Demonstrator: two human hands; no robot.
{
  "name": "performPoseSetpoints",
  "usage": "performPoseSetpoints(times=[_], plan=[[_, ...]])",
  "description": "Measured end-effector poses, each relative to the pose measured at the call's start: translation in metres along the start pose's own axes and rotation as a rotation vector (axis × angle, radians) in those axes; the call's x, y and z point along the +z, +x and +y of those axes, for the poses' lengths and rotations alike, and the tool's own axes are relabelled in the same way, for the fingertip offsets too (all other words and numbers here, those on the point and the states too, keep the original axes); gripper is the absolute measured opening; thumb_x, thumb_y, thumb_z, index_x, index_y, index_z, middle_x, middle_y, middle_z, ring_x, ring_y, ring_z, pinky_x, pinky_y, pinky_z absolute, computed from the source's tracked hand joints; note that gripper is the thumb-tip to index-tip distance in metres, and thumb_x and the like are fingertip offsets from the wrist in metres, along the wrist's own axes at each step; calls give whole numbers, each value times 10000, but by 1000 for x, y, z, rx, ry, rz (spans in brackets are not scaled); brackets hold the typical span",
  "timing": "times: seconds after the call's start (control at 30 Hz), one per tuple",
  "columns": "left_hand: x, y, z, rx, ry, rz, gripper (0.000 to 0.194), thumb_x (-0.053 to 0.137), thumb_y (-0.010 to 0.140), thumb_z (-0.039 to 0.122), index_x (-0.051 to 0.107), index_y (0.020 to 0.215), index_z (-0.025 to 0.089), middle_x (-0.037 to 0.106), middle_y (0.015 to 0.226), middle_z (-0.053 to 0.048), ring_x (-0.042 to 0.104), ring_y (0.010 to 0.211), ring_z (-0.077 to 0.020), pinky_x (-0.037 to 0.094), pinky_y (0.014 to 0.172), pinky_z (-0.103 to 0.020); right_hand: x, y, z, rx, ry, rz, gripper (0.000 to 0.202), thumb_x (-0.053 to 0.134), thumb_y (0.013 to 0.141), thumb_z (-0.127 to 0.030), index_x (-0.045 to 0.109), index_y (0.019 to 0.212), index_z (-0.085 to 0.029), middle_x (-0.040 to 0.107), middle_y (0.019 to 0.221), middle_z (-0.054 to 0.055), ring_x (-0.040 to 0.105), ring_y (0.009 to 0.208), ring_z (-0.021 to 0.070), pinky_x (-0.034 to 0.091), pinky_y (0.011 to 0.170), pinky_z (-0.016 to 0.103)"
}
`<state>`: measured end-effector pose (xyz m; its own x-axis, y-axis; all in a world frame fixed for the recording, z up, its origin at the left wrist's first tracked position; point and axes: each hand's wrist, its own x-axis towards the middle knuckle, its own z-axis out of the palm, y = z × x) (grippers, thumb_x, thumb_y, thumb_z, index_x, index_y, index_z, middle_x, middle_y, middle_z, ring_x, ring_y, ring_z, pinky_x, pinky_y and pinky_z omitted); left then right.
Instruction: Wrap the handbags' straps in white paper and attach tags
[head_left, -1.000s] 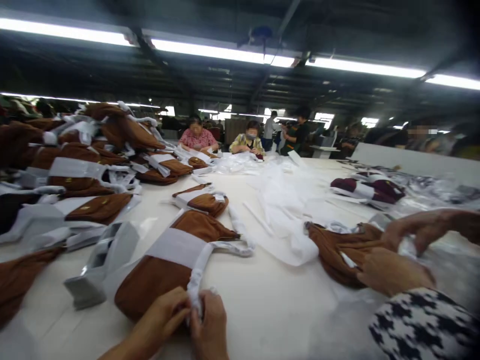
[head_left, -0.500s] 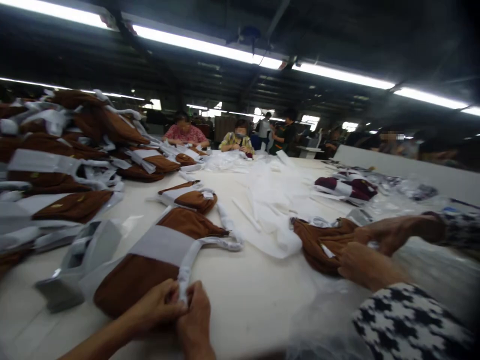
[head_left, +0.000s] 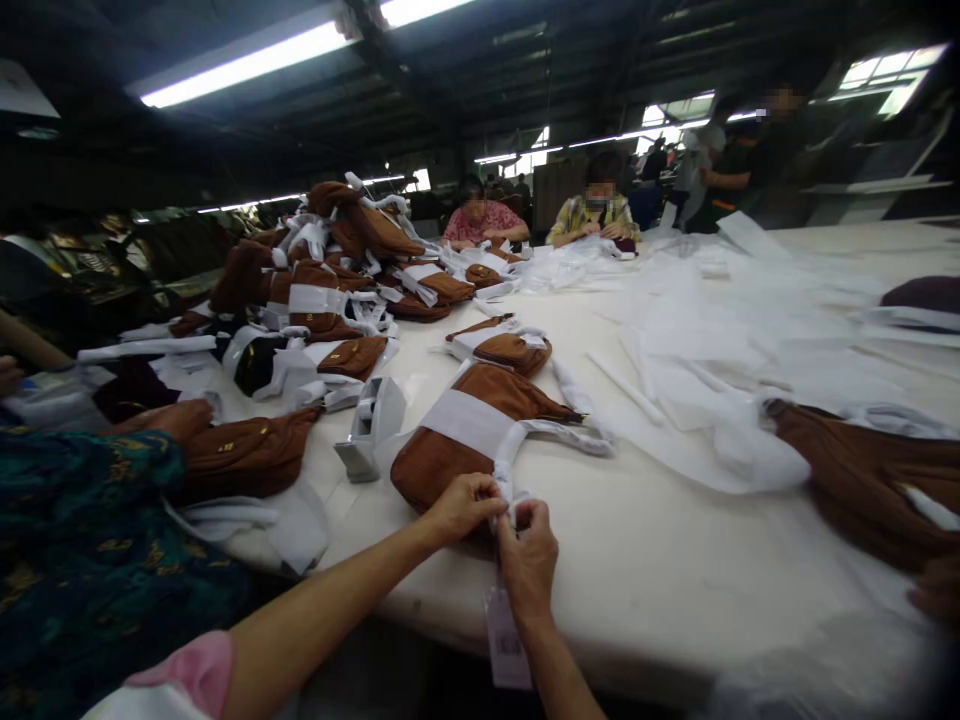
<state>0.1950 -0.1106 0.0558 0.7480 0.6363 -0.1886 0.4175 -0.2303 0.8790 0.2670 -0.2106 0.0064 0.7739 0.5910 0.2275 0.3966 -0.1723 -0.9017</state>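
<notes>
A brown bag (head_left: 442,465) with a pale band (head_left: 469,420) around its middle lies near the table's front edge. Its strap is wrapped in white paper (head_left: 508,455) and runs down to my hands. My left hand (head_left: 466,508) pinches the wrapped strap at the bag's lower right. Close beside it, my right hand (head_left: 529,560) has its fingers closed on the same strap. A white tag (head_left: 507,640) hangs below, next to my right wrist. The bag's lower edge is partly behind my hands.
A grey tape dispenser (head_left: 371,425) stands left of the bag. Wrapped brown bags (head_left: 319,300) are heaped at the back left. White paper sheets (head_left: 697,390) spread to the right. A co-worker's patterned sleeve (head_left: 90,520) is close on the left; others sit across the table.
The view has swung left, bringing the left co-worker in and moving most of the right co-worker's arms out. Both my hands remain on the strap, and the hanging tag now shows.
</notes>
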Motion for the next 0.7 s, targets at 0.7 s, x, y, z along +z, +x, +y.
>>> performPoseSetpoints(times=[0.7], plan=[[-10,-6,7,-15,292,-100,98,440,730,257,404,718,167,502,549,22,517,480,-111,342,411,-170,-3,-14,6,-391,-104,-100,150,449,847,-252,578,914,-219,615,823,24,517,812,183,249,944,429]])
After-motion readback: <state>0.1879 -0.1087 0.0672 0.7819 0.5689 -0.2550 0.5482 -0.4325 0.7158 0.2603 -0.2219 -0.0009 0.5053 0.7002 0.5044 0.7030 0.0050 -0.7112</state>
